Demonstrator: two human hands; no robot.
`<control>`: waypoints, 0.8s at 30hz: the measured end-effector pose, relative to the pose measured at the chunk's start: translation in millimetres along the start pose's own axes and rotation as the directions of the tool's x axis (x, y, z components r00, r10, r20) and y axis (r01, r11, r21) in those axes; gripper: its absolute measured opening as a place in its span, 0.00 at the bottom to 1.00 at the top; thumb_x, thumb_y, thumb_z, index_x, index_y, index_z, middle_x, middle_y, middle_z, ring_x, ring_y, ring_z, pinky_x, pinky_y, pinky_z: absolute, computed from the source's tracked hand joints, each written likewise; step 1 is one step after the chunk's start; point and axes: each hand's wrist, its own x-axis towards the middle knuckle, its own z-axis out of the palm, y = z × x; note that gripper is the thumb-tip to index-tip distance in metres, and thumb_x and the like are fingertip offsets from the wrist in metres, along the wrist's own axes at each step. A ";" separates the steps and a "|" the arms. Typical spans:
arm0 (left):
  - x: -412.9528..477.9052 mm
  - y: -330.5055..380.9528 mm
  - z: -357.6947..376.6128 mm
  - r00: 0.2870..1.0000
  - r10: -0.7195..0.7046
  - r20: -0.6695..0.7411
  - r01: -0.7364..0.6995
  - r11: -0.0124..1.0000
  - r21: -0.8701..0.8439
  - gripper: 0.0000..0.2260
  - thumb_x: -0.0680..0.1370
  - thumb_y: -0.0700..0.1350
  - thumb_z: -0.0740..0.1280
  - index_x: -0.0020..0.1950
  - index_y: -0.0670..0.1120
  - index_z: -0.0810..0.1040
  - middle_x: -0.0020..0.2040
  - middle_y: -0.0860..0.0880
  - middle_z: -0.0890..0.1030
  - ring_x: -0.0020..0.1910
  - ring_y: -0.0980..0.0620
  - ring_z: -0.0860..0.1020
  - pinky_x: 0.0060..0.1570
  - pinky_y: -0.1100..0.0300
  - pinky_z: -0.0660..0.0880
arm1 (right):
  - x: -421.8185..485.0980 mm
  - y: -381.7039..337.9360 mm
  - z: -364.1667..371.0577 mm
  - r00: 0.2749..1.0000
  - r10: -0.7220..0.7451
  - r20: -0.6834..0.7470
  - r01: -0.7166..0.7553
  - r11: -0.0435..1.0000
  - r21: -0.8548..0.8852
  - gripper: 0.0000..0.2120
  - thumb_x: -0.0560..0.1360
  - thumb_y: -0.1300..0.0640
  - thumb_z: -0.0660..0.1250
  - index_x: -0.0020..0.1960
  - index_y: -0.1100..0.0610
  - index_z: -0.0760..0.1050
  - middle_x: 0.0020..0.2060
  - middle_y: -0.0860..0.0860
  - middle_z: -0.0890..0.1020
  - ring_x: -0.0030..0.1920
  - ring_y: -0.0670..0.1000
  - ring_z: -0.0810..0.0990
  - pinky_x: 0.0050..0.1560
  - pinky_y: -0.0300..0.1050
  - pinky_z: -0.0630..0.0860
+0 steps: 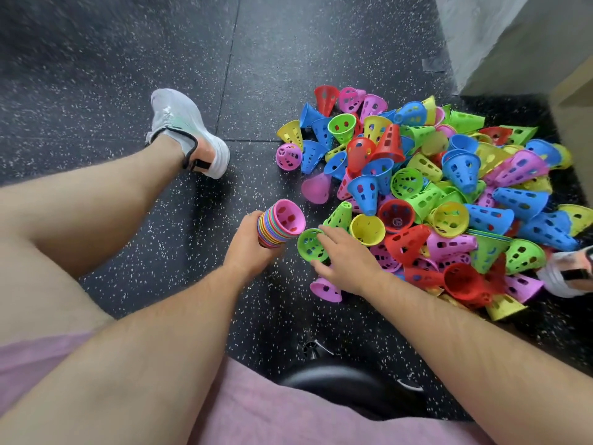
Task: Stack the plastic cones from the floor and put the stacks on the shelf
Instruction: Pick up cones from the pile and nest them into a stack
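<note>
Pink cone (290,216) topmost in stack (272,231)

A loose pile of perforated plastic cones (426,194) in red, blue, green, yellow and pink lay jumbled on the dark speckled floor, tipped every way. A nested multicoloured stack (277,224), pink cone innermost, was held tilted beside a single green cone (310,245) at the pile's near edge.
</note>
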 end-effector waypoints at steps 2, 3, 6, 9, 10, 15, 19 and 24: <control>3.3 3.7 -4.2 0.999 -0.007 -0.035 0.006 1.000 -0.017 0.21 0.69 0.40 0.79 0.56 0.52 0.75 0.46 0.54 0.82 0.41 0.60 0.80 0.38 0.65 0.74 | 6.2 -0.2 -13.1 0.988 0.092 -0.123 -0.075 0.988 0.132 0.29 0.75 0.47 0.72 0.67 0.66 0.73 0.67 0.60 0.75 0.68 0.59 0.72 0.72 0.50 0.65; 4.7 5.4 -6.6 0.999 -0.012 -0.047 0.011 1.000 -0.018 0.20 0.69 0.40 0.79 0.55 0.52 0.76 0.46 0.53 0.83 0.41 0.59 0.81 0.39 0.63 0.75 | 10.9 -0.3 -21.4 0.971 0.141 -0.193 -0.102 0.975 0.198 0.29 0.74 0.47 0.74 0.65 0.66 0.75 0.63 0.59 0.77 0.66 0.58 0.74 0.70 0.50 0.68; 8.4 4.1 -9.0 0.996 -0.055 -0.071 0.052 0.998 -0.038 0.19 0.66 0.44 0.78 0.53 0.53 0.75 0.45 0.51 0.84 0.42 0.52 0.84 0.42 0.55 0.80 | 25.0 -2.7 -46.9 0.903 0.261 -0.341 -0.125 0.920 0.371 0.30 0.69 0.43 0.78 0.60 0.64 0.76 0.56 0.55 0.78 0.59 0.52 0.75 0.63 0.41 0.70; 11.4 5.7 -5.4 0.996 -0.059 -0.067 0.056 0.998 -0.036 0.19 0.65 0.48 0.77 0.52 0.54 0.76 0.43 0.52 0.84 0.39 0.52 0.83 0.41 0.51 0.81 | 35.2 -10.3 -67.2 0.856 0.348 -0.383 -0.123 0.856 0.503 0.30 0.68 0.41 0.78 0.59 0.59 0.76 0.53 0.51 0.77 0.54 0.49 0.76 0.58 0.39 0.71; 13.5 7.3 -3.4 0.997 -0.051 -0.062 0.048 0.998 -0.038 0.18 0.65 0.48 0.77 0.52 0.54 0.76 0.42 0.52 0.84 0.37 0.53 0.81 0.40 0.51 0.81 | 37.4 -14.1 -72.1 0.850 0.378 -0.366 -0.132 0.827 0.547 0.30 0.68 0.41 0.78 0.60 0.57 0.74 0.53 0.49 0.78 0.53 0.48 0.76 0.56 0.41 0.72; 16.5 19.1 4.9 0.998 -0.034 -0.046 0.031 0.997 -0.076 0.19 0.64 0.48 0.76 0.52 0.55 0.75 0.45 0.50 0.83 0.40 0.50 0.83 0.42 0.52 0.80 | 48.0 -26.6 -80.7 0.888 0.383 -0.252 -0.164 0.779 0.605 0.37 0.69 0.38 0.75 0.72 0.52 0.68 0.62 0.47 0.77 0.61 0.46 0.75 0.60 0.36 0.68; 25.2 14.4 9.5 0.999 -0.026 -0.018 0.025 0.997 -0.069 0.22 0.64 0.52 0.75 0.56 0.55 0.77 0.46 0.52 0.84 0.41 0.53 0.84 0.44 0.49 0.82 | 51.6 -26.4 -72.6 0.927 0.336 -0.165 -0.183 0.793 0.581 0.38 0.70 0.35 0.73 0.74 0.52 0.68 0.66 0.48 0.76 0.66 0.47 0.73 0.68 0.42 0.68; 31.1 14.5 15.8 1.000 -0.003 -0.019 0.002 0.998 -0.058 0.25 0.66 0.50 0.79 0.60 0.56 0.74 0.55 0.53 0.81 0.49 0.56 0.82 0.49 0.54 0.79 | 57.0 -18.8 -51.1 0.954 0.297 -0.046 -0.228 0.815 0.532 0.41 0.71 0.31 0.69 0.77 0.48 0.64 0.70 0.47 0.73 0.71 0.47 0.67 0.74 0.50 0.64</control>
